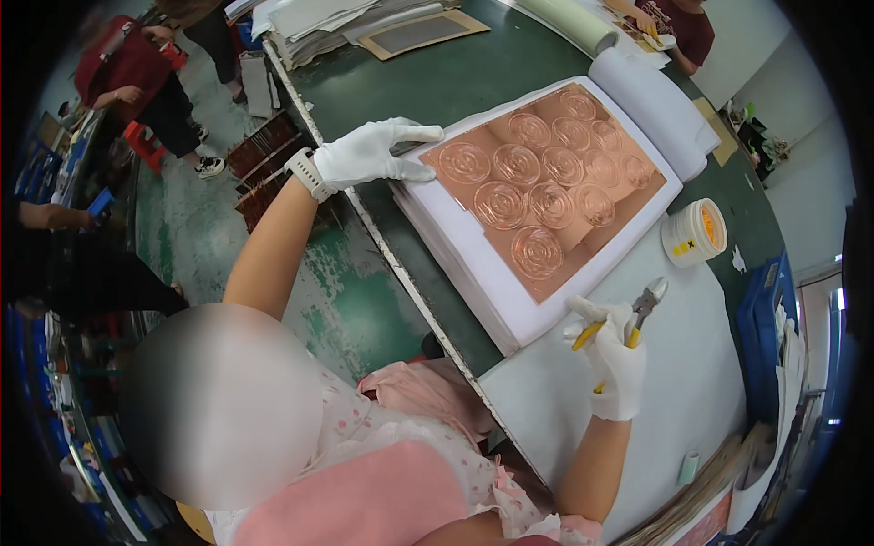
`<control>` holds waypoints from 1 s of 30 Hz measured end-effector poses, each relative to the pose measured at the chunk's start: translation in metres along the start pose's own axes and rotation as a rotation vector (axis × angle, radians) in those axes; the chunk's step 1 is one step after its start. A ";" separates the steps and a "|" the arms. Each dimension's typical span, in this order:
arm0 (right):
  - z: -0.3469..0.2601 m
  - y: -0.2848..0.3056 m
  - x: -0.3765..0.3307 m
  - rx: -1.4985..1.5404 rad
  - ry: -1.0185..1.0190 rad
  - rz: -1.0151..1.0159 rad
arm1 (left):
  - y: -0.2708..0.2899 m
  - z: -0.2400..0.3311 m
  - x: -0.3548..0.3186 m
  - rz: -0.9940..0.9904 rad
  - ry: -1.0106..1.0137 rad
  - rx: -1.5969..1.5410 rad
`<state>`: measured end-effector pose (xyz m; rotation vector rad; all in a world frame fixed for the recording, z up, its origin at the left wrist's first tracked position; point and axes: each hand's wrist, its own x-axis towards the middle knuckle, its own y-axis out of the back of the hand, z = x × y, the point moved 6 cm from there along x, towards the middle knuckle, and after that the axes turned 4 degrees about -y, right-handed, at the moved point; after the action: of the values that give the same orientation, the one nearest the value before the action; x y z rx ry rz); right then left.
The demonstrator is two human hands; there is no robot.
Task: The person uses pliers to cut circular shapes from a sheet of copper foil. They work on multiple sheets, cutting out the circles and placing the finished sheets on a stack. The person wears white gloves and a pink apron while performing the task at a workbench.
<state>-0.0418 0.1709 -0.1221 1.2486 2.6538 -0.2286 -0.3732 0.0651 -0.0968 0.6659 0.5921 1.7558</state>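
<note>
A shiny copper-coloured sheet (583, 250) with several raised round ring patterns lies on a thick stack of white paper (496, 318). My left hand (369, 155), in a white glove, rests at the left edge of the sheet with its fingers spread, the tips touching the sheet's corner and the paper. In my gloved right hand (616, 364), fingers are wrapped round the yellow handles of diagonal cutting pliers (645, 305). The metal jaws point up and away, just off the near right edge of the stack.
A white tub (694, 233) with something orange inside stands right of the stack on the green table (382, 96). Rolled white paper (646, 109) lies behind the sheet. Paper piles (319, 23) sit far left. A blue bin (765, 314) is at right. Other people stand beyond the table.
</note>
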 end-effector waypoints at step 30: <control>0.039 0.049 0.042 0.996 -0.126 -0.229 | 0.027 0.063 0.170 0.156 -0.143 0.183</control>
<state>-0.0258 0.2248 -0.1724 1.0259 2.5786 -1.7461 -0.3867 0.2255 -0.0096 0.9799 0.6202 1.7929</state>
